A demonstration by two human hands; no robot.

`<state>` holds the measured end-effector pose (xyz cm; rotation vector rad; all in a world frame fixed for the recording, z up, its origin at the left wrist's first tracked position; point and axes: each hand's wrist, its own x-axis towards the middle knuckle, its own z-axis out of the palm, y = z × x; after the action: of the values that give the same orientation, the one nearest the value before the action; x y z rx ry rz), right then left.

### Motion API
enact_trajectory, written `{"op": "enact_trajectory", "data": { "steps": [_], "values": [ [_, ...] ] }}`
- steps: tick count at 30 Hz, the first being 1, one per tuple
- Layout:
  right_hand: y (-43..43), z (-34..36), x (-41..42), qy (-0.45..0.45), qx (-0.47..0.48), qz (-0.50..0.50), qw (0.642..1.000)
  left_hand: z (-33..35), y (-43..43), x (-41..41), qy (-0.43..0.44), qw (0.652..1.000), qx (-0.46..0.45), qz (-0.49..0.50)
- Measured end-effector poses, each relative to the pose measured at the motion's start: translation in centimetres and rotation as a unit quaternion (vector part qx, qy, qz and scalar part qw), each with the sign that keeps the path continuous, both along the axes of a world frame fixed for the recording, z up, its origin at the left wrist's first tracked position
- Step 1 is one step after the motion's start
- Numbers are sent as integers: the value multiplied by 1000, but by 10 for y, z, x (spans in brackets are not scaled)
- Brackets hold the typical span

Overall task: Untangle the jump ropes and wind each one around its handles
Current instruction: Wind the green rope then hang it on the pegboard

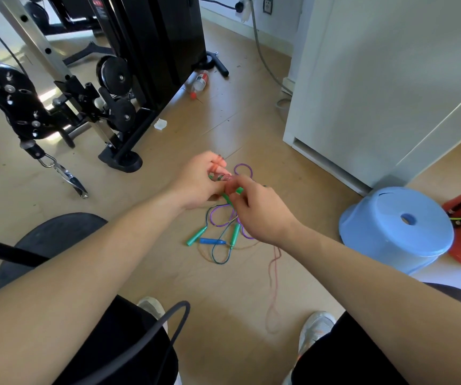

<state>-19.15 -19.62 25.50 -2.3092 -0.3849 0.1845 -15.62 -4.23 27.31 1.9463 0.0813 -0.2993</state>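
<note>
Jump ropes [223,232] lie in a loose tangle on the wooden floor [168,273] in front of my feet, and part of one is up in my hands. My left hand [199,182] and right hand [257,212] are drawn together above the pile, fingers of both curled around the pink handles [230,182]. The pink rope [275,273] trails from under my right hand down to the floor between my shoes [316,326]. Just below my fingers there is a bit of green; I cannot tell whether I am holding it or it lies underneath. On the floor two green handles [196,237] flank a blue handle [212,241], with purple rope [243,170] looping around them. To my right stands an upturned blue stool [396,226] beside a white cabinet [362,79]. To my left is a black exercise machine [140,51], with a spray can [200,80] lying near its base.
</note>
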Motion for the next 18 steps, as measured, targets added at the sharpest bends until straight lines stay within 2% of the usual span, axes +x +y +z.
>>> {"op": "enact_trajectory", "data": {
  "steps": [4, 7, 15, 18],
  "values": [
    [3, -6, -1, -47, -25, -3, 999, 6, 11, 1, 71, 996, -60, -4],
    [3, -8, 1, -62, -49, 3, 997, 8, 12, 4, 114, 986, -119, 35],
    [19, -2, -18, -128, -220, 34, 967, -5, 1, 5, 78, 977, -126, 156],
    [28, -5, -36, -149, -237, 63, 958, -2, -2, 6, 40, 978, -112, 169]
  ]
}}
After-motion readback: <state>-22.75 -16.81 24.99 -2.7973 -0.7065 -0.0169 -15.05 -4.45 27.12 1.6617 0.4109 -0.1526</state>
